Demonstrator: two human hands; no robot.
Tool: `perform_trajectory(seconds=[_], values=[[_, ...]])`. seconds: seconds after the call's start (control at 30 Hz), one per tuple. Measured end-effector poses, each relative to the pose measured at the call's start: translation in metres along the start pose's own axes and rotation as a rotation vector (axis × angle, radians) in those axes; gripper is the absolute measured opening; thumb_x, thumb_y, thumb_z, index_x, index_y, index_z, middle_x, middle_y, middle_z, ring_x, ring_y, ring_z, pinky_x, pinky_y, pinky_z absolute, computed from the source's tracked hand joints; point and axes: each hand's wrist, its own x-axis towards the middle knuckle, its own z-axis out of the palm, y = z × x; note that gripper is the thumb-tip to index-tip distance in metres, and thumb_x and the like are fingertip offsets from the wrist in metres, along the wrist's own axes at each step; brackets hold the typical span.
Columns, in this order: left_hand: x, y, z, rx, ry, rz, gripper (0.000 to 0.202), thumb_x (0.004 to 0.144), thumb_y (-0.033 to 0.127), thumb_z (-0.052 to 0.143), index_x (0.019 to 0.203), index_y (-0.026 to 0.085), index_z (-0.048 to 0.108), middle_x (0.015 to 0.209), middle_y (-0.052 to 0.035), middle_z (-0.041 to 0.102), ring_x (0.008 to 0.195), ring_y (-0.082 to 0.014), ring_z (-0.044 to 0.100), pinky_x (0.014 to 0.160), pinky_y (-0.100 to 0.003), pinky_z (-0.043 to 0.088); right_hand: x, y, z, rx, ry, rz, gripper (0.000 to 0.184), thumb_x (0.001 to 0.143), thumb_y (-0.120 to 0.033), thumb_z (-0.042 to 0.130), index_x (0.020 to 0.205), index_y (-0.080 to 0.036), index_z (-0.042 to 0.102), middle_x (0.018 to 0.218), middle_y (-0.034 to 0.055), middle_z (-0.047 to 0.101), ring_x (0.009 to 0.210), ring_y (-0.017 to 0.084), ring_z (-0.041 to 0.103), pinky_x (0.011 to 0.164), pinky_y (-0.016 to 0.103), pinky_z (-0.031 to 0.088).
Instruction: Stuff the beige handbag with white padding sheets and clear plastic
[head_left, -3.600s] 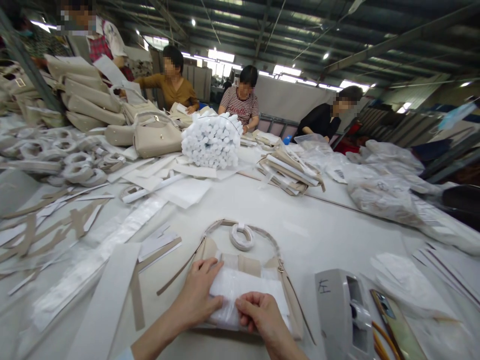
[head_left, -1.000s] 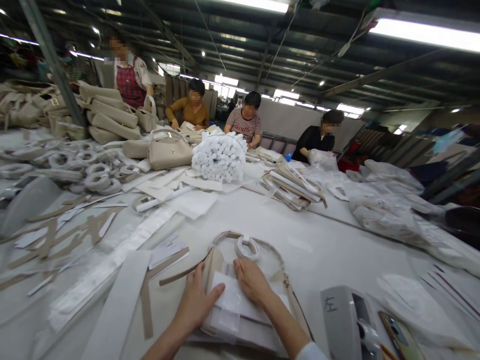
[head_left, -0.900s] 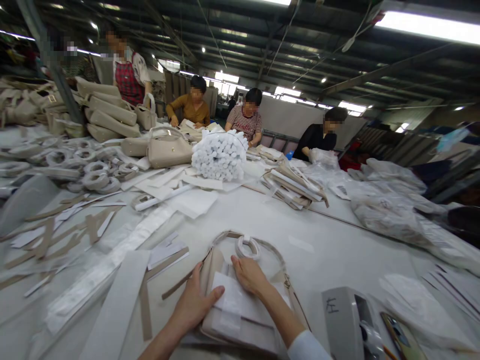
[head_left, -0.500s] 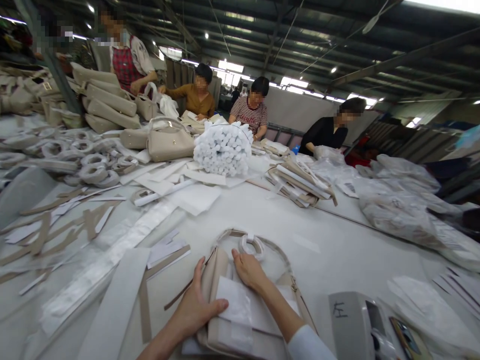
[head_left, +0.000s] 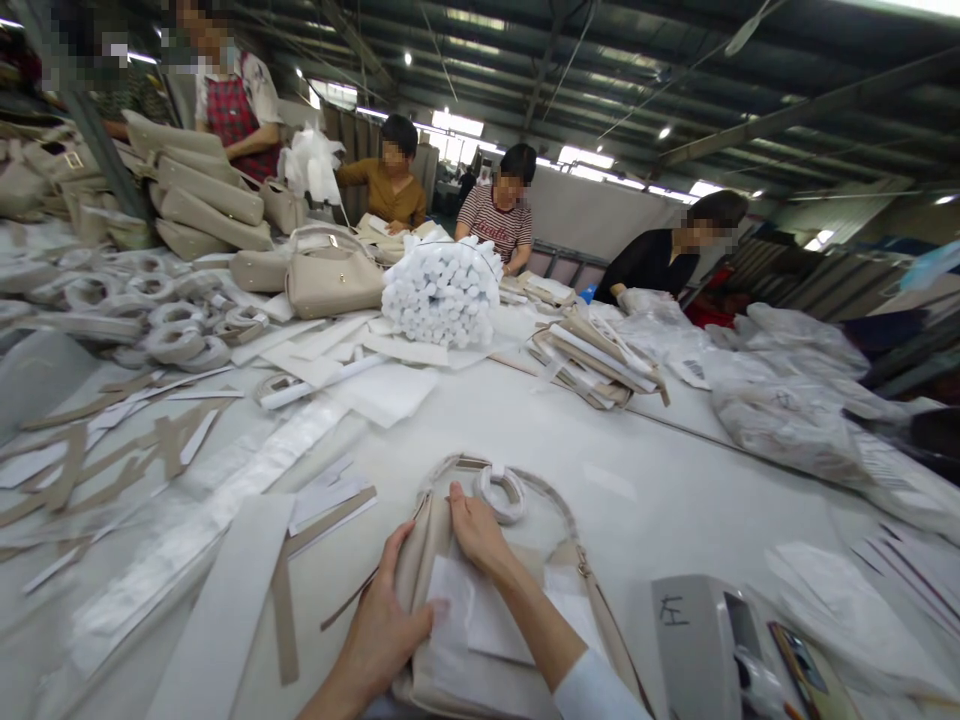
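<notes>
Fingers [head_left: 397, 550] of left hand [head_left: 386, 628] and right hand [head_left: 477, 537] on beige handbag [head_left: 428, 538]

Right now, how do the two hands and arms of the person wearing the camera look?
The left hand and right hand wear no gloves, and no ring or watch shows. The right arm has a plain pale sleeve, whitish with a blue tint; on the left arm, no sleeve is in view.

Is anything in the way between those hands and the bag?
Nothing visible blocks the left hand or right hand: both touch the bag. A white sheet covers part of it, by the left thumb.
</notes>
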Motion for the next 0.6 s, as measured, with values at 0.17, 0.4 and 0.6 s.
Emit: perform_trajectory(seconds=[0.17, 0.4, 0.6], values=[[0.003, -0.008, -0.003, -0.005, -0.050, 0.026, 0.087, 0.064, 0.028, 0.067, 0.137, 0.021, 0.021, 0.144, -0.0135, 0.035, 0.130, -0.0293, 0.039, 0.111, -0.046, 0.030, 0.010, 0.004, -0.002, 0.079, -0.052, 0.011, 0.079, 0.096, -0.054, 0.003, 0.095, -0.008, 0.068, 0.100, 0.0173, 0.068, 0.098, 0.023, 0.061, 0.087, 0.033, 0.043], [0.007, -0.017, 0.000, -0.103, -0.034, 0.010, 0.085, 0.061, 0.020, 0.066, 0.135, 0.024, 0.024, 0.141, -0.0102, 0.039, 0.126, -0.0244, 0.043, 0.109, -0.040, 0.033, 0.003, 0.002, -0.007, 0.105, -0.077, -0.061, 0.080, 0.095, -0.057, 0.004, 0.089, -0.008, 0.067, 0.095, 0.0183, 0.068, 0.097, 0.026, 0.061, 0.090, 0.037, 0.041], [0.005, -0.015, 0.001, -0.104, -0.004, -0.031, 0.083, 0.063, 0.031, 0.069, 0.134, 0.022, 0.028, 0.134, -0.0119, 0.047, 0.118, -0.0259, 0.050, 0.103, -0.039, 0.040, -0.039, 0.005, -0.015, 0.132, -0.054, -0.248, 0.054, 0.098, -0.047, 0.020, 0.121, -0.014, 0.056, 0.124, 0.0132, 0.059, 0.118, 0.024, 0.050, 0.102, 0.036, 0.035]])
